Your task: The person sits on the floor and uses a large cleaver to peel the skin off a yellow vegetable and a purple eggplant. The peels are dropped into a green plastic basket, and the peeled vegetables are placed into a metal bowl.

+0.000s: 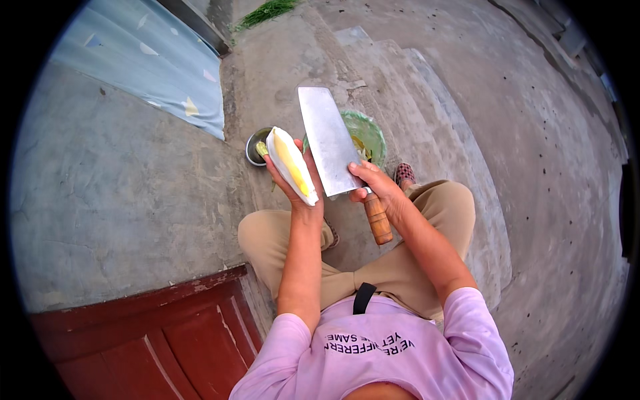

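My left hand holds a long pale vegetable, its white flesh marked by a yellow strip along the upper side. A short green stem-like piece shows at my left fingertips; whether it joins the vegetable is unclear. My right hand grips a cleaver where the broad metal blade meets the turned wooden handle, thumb on the blade. The blade points away from me, beside the vegetable and apart from it. Beneath the blade, partly hidden, stands a green basin with yellowish and pale scraps inside.
A metal bowl sits on the concrete behind my left hand. Concrete steps descend to the right. On the left are a light-blue curtain and a red wooden door. Cut green stalks lie at the far end.
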The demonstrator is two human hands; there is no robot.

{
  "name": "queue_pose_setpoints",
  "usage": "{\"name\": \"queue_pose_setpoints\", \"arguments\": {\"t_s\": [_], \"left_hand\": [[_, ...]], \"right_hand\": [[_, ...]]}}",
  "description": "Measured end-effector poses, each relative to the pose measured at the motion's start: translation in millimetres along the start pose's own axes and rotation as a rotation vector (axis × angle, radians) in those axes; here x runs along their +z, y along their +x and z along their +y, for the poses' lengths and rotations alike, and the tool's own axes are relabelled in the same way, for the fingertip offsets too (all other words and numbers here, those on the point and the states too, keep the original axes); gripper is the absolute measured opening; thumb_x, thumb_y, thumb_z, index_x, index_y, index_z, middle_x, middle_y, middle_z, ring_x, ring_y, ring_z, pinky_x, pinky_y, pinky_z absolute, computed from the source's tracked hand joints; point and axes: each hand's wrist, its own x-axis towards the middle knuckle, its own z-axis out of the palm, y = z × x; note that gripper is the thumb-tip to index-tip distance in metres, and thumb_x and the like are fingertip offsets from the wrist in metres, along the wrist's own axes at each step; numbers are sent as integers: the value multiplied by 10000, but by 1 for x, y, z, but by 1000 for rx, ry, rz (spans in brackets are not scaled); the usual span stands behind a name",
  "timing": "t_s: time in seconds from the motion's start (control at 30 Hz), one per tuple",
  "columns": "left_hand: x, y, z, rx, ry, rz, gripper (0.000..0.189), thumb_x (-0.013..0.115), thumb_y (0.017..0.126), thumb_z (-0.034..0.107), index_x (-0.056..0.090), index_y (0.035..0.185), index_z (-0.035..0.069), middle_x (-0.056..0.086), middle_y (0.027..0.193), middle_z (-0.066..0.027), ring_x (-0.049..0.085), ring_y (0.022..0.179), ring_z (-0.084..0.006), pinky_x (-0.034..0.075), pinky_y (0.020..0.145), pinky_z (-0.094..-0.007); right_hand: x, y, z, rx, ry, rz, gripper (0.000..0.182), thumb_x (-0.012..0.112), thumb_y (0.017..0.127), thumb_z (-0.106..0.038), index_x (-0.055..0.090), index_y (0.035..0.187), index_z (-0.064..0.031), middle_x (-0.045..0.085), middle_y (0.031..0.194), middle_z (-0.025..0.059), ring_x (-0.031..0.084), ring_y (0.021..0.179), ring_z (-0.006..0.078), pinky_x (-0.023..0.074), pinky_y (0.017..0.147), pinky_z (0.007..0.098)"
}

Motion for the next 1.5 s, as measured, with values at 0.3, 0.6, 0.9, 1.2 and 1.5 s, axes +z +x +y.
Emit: {"name": "queue_pose_setpoints", "arguments": {"t_s": [0.3,0.6,0.9,1.2,1.5], "left_hand": [[-19,7,5,-158,-211,-13,670,572,733,636,610,1025,34,286,1337,-296,192,1284,-488,119,1073,-590],[-31,39,-1,-165,443,287,735,500,760,667,499,1139,37,450,1250,-215,346,1229,-350,211,1039,-524],[-49,46,-6,-327,124,184,682,462,803,674,541,1040,40,530,792,-55,490,658,-181,418,524,-284],[-23,33,-2,-235,51,301,672,299,885,643,516,985,15,516,828,-93,466,678,-189,419,554,-291],[-50,33,7,-283,30,317,778,452,730,770,499,892,10,453,722,-44,423,608,-155,391,542,-262]], "right_hand": [[-14,17,-16,-272,-106,365,167,531,913,-191,499,991,-46,532,728,16,450,421,59,415,359,181],[-15,8,-26,-429,29,471,159,548,898,-151,476,1000,-52,535,755,30,465,427,81,413,350,199],[7,-19,-40,-615,-255,325,164,574,864,-93,487,995,-43,559,796,30,475,489,69,430,417,201],[11,-26,-10,-1032,-1061,121,151,513,860,8,558,1003,-11,572,856,48,591,782,138,428,632,213],[23,-39,12,-1389,-1693,26,414,643,682,-55,673,1043,-256,604,951,36,589,708,195,420,550,298]]}}
